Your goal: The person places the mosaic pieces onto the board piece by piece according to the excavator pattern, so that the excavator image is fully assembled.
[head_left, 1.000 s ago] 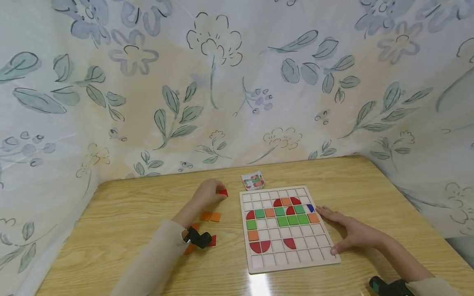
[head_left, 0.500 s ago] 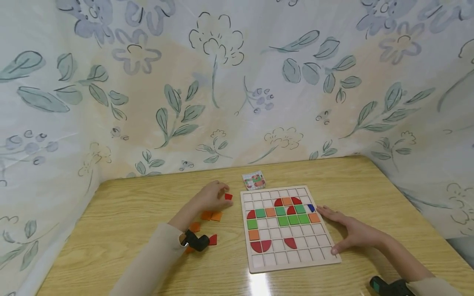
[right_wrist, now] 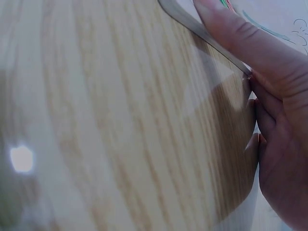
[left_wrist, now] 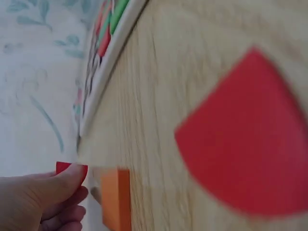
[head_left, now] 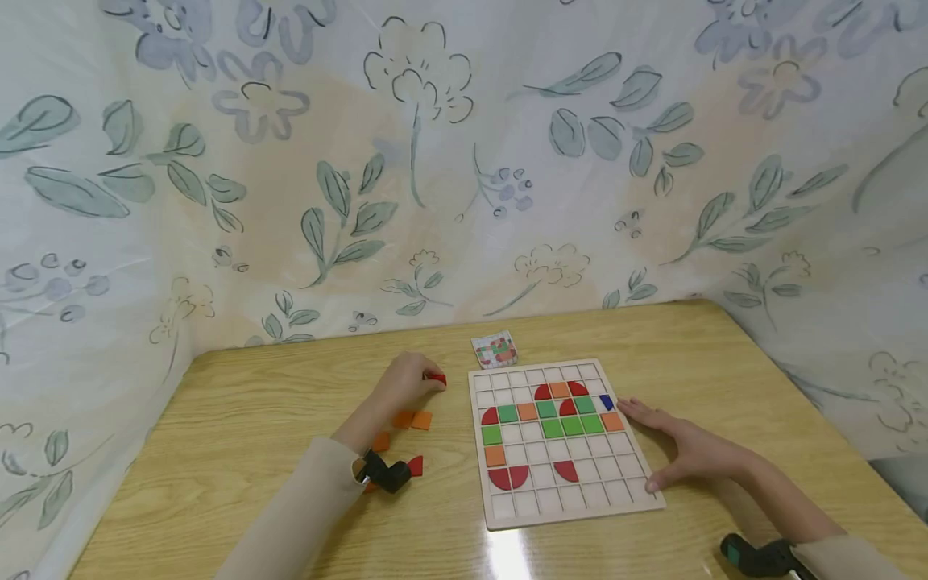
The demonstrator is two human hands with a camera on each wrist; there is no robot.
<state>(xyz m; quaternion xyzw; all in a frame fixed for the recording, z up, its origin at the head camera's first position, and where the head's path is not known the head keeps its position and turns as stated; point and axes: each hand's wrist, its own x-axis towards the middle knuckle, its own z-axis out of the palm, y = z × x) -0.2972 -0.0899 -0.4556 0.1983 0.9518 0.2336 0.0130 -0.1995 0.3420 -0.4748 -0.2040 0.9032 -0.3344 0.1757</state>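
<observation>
Left of the grid board (head_left: 551, 503), the left hand (head_left: 408, 382) pinches a red piece (head_left: 438, 378), best held lightly, while the right hand (head_left: 692, 447), spread along the board's edge, should steady it.

My left hand (head_left: 406, 382) pinches between thumb and fingers, left arm (head_left: 304, 499) stretched forward. My right hand (head_left: 681, 447) has its thumb spread from extended fingers, right forearm (head_left: 786, 507) slanting in from lower right.
</observation>
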